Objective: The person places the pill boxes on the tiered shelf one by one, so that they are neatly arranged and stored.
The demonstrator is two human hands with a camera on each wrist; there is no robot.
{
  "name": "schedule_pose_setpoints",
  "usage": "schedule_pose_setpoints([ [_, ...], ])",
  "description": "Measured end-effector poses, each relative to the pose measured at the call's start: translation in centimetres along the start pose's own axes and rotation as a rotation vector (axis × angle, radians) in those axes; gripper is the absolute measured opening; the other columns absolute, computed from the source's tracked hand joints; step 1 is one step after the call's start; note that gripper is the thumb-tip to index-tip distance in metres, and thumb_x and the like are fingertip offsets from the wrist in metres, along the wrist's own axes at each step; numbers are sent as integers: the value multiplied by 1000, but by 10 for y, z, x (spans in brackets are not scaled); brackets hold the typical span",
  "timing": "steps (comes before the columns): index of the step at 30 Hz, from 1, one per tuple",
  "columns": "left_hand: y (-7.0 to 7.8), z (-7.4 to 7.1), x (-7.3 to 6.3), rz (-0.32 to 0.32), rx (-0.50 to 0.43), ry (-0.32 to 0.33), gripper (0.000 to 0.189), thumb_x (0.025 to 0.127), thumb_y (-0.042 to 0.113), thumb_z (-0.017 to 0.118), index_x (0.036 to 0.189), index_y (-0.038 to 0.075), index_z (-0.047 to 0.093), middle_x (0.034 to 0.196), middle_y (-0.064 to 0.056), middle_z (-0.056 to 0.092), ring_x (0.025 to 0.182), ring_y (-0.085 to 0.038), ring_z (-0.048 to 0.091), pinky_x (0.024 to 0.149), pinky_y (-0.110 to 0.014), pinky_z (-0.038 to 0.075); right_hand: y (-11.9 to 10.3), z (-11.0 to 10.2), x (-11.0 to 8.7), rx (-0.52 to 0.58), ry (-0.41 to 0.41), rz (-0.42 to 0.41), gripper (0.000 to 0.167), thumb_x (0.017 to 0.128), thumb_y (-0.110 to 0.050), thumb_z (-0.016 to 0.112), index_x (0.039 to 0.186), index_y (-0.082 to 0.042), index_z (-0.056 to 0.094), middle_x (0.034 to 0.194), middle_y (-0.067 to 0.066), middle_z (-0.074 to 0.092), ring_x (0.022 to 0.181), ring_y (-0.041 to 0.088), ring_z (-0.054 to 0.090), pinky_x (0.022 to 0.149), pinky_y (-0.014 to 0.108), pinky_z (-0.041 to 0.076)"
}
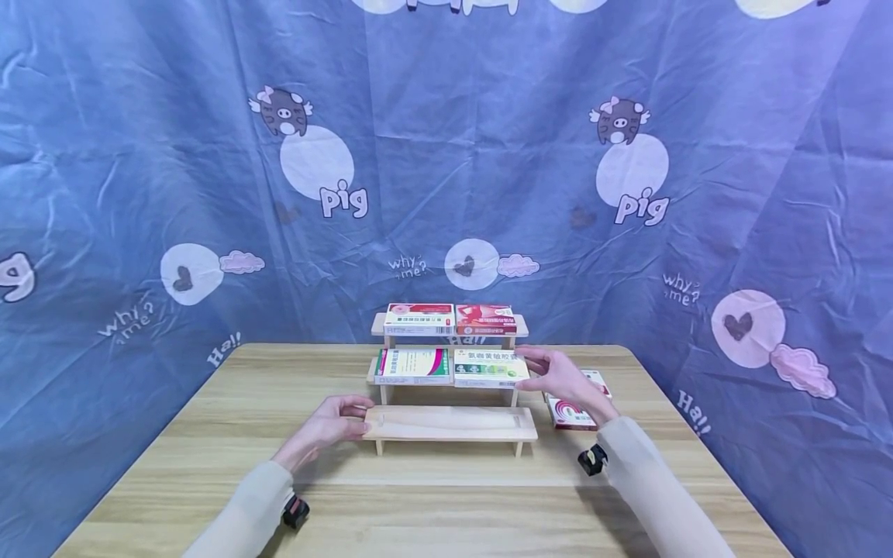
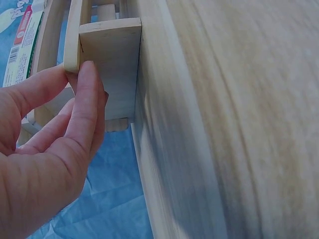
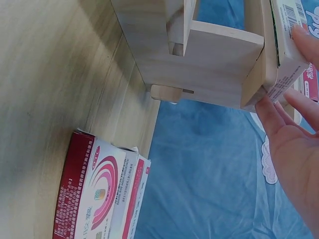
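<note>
A three-tier wooden step rack (image 1: 449, 422) stands on the table. My left hand (image 1: 333, 425) pinches the left end of its lowest shelf between thumb and fingers; the left wrist view shows the fingertips on the board's end (image 2: 72, 50). On the middle tier, my right hand (image 1: 558, 378) holds the right end of a white-and-green medicine box (image 1: 491, 368), thumb and fingers spread around that end. In the right wrist view, fingertips touch the box's end (image 3: 286, 82) at the shelf edge. Left of it lies a green-and-magenta medicine box (image 1: 413, 364).
The top tier carries a white-and-red medicine box (image 1: 420, 319) and a red one (image 1: 484, 319). On the table right of the rack lie more boxes, among them a white one with pink arcs (image 1: 572, 415). A blue patterned cloth (image 1: 446, 178) hangs behind the table.
</note>
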State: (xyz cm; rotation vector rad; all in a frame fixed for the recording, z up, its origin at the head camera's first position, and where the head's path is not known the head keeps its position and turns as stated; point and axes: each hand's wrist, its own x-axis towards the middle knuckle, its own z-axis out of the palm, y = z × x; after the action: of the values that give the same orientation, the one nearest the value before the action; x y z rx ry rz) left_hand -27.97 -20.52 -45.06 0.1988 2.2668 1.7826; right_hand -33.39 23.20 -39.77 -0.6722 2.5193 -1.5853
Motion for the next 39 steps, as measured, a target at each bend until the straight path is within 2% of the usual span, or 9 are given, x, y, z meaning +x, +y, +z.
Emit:
schedule_pose_setpoints([
  [7,-3,0,1,-5,0,4,55,80,-5,70,131,-9,51,121,-26,60,90,-21,67,83,-36,61,-1,2,4,48,-17,11,74,78,-3,78,142,7,43,150,27,40,139,42,37,108,33,42],
  [15,0,1,-2,7,-4,-6,55,80,-5,69,131,-11,49,122,-28,59,89,-21,67,83,-37,61,2,4,4,17,11,20,71,79,-6,79,141,5,46,149,26,40,138,41,40,111,42,38],
  [29,-1,-2,-1,6,0,-10,57,81,-4,69,133,-11,48,122,-28,59,90,-20,67,84,-36,61,2,4,5,-3,4,-3,70,80,-10,79,140,5,47,151,28,37,139,40,38,114,47,35],
  [39,0,-2,0,8,-6,-20,56,80,-4,69,132,-10,49,124,-29,58,92,-21,67,84,-36,61,2,1,4,10,2,-4,71,81,-12,79,142,4,46,151,26,39,139,39,38,112,39,37],
])
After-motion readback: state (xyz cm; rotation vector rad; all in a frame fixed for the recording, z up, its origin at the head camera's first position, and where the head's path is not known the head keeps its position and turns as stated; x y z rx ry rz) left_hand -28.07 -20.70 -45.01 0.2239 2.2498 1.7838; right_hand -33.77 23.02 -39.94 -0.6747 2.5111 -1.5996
